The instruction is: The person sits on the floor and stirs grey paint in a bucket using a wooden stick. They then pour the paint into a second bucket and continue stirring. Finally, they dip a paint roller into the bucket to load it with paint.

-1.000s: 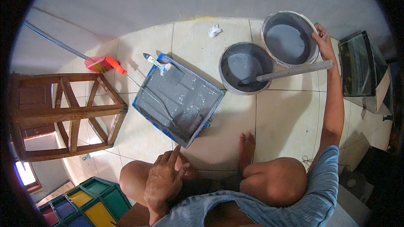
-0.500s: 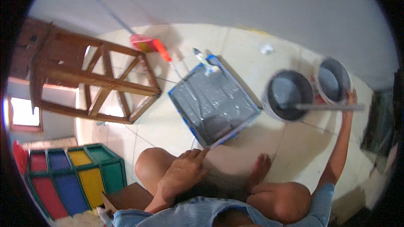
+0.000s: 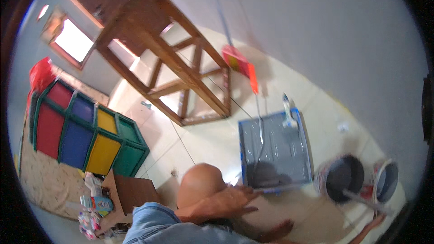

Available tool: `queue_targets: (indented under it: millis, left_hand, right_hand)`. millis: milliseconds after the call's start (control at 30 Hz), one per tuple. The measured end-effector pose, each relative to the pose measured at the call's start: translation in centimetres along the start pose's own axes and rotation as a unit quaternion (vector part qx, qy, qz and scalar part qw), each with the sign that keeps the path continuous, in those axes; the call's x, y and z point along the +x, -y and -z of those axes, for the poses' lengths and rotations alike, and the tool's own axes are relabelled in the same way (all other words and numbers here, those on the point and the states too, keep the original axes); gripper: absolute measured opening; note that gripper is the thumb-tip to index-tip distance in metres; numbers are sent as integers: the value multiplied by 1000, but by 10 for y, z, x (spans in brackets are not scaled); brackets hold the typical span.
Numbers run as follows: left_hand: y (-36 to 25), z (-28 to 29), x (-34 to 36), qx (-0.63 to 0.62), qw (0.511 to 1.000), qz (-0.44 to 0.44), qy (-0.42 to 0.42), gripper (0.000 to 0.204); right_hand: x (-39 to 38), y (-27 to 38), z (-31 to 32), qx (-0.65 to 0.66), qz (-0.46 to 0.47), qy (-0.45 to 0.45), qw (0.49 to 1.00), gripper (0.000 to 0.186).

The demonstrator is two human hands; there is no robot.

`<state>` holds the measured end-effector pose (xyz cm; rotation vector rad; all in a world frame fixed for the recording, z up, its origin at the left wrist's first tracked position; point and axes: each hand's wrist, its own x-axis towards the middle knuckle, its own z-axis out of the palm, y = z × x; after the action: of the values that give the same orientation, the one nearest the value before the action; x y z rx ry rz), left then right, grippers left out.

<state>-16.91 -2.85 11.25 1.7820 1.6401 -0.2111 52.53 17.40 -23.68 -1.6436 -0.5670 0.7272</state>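
- Got left hand (image 3: 230, 201) just beside bent knee (image 3: 201, 183), now square to the tray's near-left corner; grip apart, with thumb clear of fingers. Can't confirm rim contact.
- Got right hand (image 3: 377, 220) down at lower right, just by the free end of stick (image 3: 366, 201). Seen on the bucket rim half a second ago; now too blurred to tell whether clamped or loose.
- Swung view leftward, pushing tray and buckets to the right. Read as a head turn: no clear shift in layout, no new tool in either hand.
- Find tray (image 3: 303, 142) flat on floor, left of both buckets, coated in grey paint. Pointing shadowed end toward the person; long axis hard to call, nearly square here, maybe near-to-far.
- Find stick leaning out of nearer bucket (image 3: 322, 180), long axis slanting down-right. See farther bucket (image 3: 378, 177) just beyond.
- On tray's far edge: brush (image 3: 288, 112), handle outward. Across its left half: orange-handled rod (image 3: 253, 79), handle away from the person.
- Farther off: pink dustpan (image 3: 233, 58), wooden frame (image 3: 178, 70).
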Motion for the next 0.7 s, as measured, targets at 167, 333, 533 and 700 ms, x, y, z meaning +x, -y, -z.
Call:
queue_targets:
  millis: [167,333,533,700]
  left_hand:
    - [12,12,25,-34,993,-101,-44,57]
    - [24,14,10,-42,973,-160,-160,54]
    - [30,41,-8,-63,938,-238,-244,52]
    - [8,82,-14,1,914,-329,-236,55]
  right_hand:
    - [-175,161,-33,-4,218,-24,976,78]
    - [-259,237,-133,45,332,166,928,65]
    - [-292,279,-189,80,65,229,968,57]
    - [-238,239,-201,109,-88,213,967,67]
